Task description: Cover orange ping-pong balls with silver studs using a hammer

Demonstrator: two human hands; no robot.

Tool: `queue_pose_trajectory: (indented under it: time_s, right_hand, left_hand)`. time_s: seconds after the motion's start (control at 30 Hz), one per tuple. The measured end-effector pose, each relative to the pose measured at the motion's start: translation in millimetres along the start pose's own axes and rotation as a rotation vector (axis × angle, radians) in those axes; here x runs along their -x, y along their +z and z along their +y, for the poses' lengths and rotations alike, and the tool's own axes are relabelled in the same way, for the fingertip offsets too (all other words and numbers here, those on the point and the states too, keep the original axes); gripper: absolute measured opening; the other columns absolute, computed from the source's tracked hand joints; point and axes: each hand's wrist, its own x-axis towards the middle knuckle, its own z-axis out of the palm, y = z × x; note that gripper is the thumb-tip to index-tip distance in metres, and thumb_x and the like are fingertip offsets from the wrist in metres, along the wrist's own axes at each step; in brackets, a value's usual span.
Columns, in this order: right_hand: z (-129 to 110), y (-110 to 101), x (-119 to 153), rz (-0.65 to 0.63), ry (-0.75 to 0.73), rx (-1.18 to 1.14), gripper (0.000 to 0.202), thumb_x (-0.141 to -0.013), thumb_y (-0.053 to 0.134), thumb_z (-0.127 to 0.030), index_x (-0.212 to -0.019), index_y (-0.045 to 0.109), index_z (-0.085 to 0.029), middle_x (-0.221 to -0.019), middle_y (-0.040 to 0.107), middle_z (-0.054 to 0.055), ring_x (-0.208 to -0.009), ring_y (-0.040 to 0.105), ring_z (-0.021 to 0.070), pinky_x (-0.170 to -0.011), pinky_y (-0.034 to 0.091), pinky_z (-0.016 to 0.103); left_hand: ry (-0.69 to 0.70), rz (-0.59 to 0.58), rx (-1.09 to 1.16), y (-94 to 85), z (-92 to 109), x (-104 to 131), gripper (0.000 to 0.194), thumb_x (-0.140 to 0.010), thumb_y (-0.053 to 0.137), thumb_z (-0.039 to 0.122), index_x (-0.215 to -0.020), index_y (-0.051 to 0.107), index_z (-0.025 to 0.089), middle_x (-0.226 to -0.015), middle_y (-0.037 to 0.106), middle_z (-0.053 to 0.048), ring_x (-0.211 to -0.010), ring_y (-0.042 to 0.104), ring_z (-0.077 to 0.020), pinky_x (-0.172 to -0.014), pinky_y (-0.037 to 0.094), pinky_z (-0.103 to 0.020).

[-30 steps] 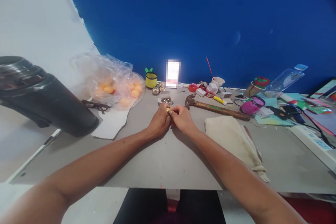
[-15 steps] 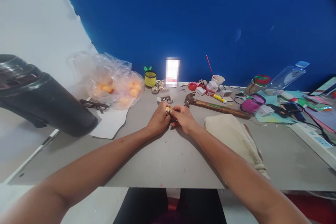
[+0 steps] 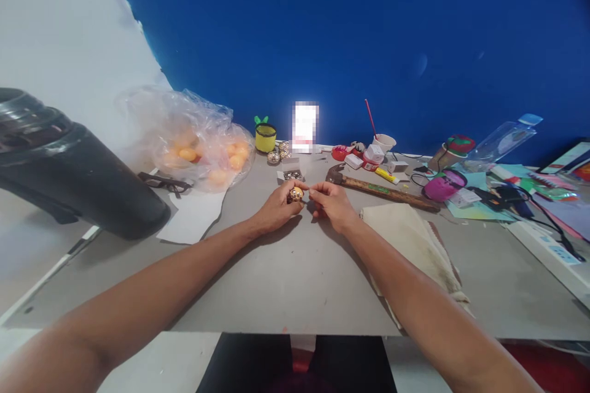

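My left hand (image 3: 273, 212) is closed around a small yellow-orange ball (image 3: 295, 195) dotted with shiny metal studs. Just to its right, my right hand (image 3: 335, 204) is closed with thumb and forefinger pinched together, a little apart from the ball. Whatever those fingertips hold is too small to make out. Directly behind my hands lies a small open box (image 3: 292, 176) with shiny metal pieces in it. Farther back sit several silver-studded balls (image 3: 273, 158), near a yellow mesh cup (image 3: 265, 139).
A clear bag of orange balls (image 3: 216, 159) and a big dark flask (image 3: 83, 178) stand left. Right of my hands lie a hammer (image 3: 387, 190) and a folded cream cloth (image 3: 405, 233). A paper cup (image 3: 385, 142), papers and a power strip (image 3: 548, 252) lie farther right.
My hands have moved apart. The right hand has drawn off the ball to the right, and more of the studded ball shows in my left fingers.
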Motion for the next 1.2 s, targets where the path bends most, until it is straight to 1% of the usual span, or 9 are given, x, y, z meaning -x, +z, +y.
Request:
queue_pose_trajectory:
  time_s: [0.17, 0.3, 0.43, 0.6, 0.67, 0.8, 0.9, 1.0, 1.2]
  right_hand:
    - [3.2, -2.8, -1.8, -0.023, -0.107, 0.237, 0.016, -0.077, 0.067, -0.033, -0.081, 0.064, -0.019, -0.066, 0.061, -0.004, -0.047, 0.051, 0.0094, -0.045, 0.047, 0.023]
    - [4.8, -10.4, -9.0, 0.040, -0.370, 0.578, 0.008, -0.080, 0.063, -0.027, -0.080, 0.066, -0.020, -0.076, 0.068, -0.001, -0.069, 0.060, 0.0141, -0.069, 0.049, 0.027]
    - [7.0, -18.8, -18.3, 0.098, -0.472, 0.732, 0.010, -0.083, 0.061, -0.026, -0.084, 0.068, -0.020, -0.081, 0.071, 0.001, -0.077, 0.062, 0.0163, -0.079, 0.047, 0.030]
    - [10.0, -21.9, -20.8, 0.099, -0.549, 0.795, 0.014, -0.085, 0.059, -0.027, -0.088, 0.070, -0.019, -0.084, 0.073, 0.003, -0.077, 0.062, 0.0173, -0.080, 0.046, 0.030]
    - [9.9, -21.7, -19.3, 0.116, -0.587, 0.803, 0.014, -0.086, 0.059, -0.028, -0.087, 0.070, -0.019, -0.086, 0.073, 0.004, -0.077, 0.062, 0.0178, -0.080, 0.046, 0.030]
    - [7.8, -25.8, -19.2, 0.181, -0.642, 0.851, 0.018, -0.089, 0.054, -0.029, -0.091, 0.069, -0.019, -0.090, 0.072, 0.007, -0.081, 0.063, 0.0201, -0.081, 0.047, 0.031]
    - [4.8, -37.9, -23.6, 0.321, -0.634, 0.988, 0.026, -0.087, 0.051, -0.020, -0.106, 0.068, -0.017, -0.107, 0.070, 0.012, -0.101, 0.062, 0.0250, -0.091, 0.046, 0.035]
    - [1.3, -55.7, -28.8, 0.441, -0.519, 1.195, 0.044, -0.082, 0.054, -0.013, -0.125, 0.064, -0.015, -0.127, 0.064, 0.018, -0.118, 0.056, 0.0315, -0.101, 0.041, 0.042]
    - [-4.1, -73.5, -34.7, 0.307, -0.280, 1.484, 0.040, -0.093, 0.060, -0.040, -0.122, 0.065, -0.012, -0.122, 0.068, 0.021, -0.117, 0.058, 0.0367, -0.098, 0.040, 0.046]
  left_hand:
    - [-0.084, 0.018, 0.180, -4.4, 3.8, -4.7, 0.025, -0.084, 0.051, 0.035, -0.099, 0.061, 0.019, -0.071, 0.053, 0.002, -0.060, 0.047, -0.0126, -0.057, 0.038, -0.026]
    - [-0.094, 0.009, 0.137, -7.2, 0.7, -8.5, 0.018, -0.080, 0.056, 0.031, -0.092, 0.062, 0.019, -0.069, 0.053, 0.002, -0.059, 0.045, -0.0119, -0.053, 0.035, -0.025]
    - [-0.088, -0.037, 0.196, -8.6, -5.8, -10.3, 0.026, -0.084, 0.058, 0.041, -0.098, 0.063, 0.020, -0.072, 0.055, 0.001, -0.061, 0.047, -0.0122, -0.055, 0.038, -0.024]
    - [-0.069, -0.056, 0.470, -9.1, -5.6, -13.4, 0.047, -0.089, 0.050, 0.063, -0.091, 0.063, 0.017, -0.084, 0.059, -0.005, -0.059, 0.045, -0.0117, -0.055, 0.040, -0.027]
    - [-0.078, -0.046, 0.454, -10.0, -2.4, -12.9, 0.039, -0.086, 0.057, 0.056, -0.088, 0.062, 0.018, -0.082, 0.059, -0.004, -0.057, 0.043, -0.0108, -0.053, 0.036, -0.026]
    - [-0.103, -0.030, 0.186, -11.3, 3.8, -8.1, 0.022, -0.077, 0.065, 0.037, -0.090, 0.062, 0.020, -0.065, 0.051, 0.003, -0.056, 0.043, -0.0106, -0.050, 0.030, -0.023]
    - [-0.081, -0.050, 0.102, -10.2, 4.4, -4.9, 0.026, -0.078, 0.064, 0.039, -0.095, 0.060, 0.020, -0.064, 0.048, 0.005, -0.058, 0.045, -0.0113, -0.052, 0.034, -0.023]
    - [-0.015, -0.058, 0.058, -7.8, 2.1, -4.0, 0.032, -0.074, 0.070, 0.035, -0.098, 0.058, 0.019, -0.069, 0.049, 0.006, -0.060, 0.045, -0.0098, -0.056, 0.038, -0.023]
    - [-0.003, 0.049, 0.010, -5.9, -6.0, -6.3, 0.044, -0.070, 0.071, 0.026, -0.111, 0.055, 0.018, -0.079, 0.054, 0.005, -0.064, 0.051, -0.0096, -0.060, 0.047, -0.023]
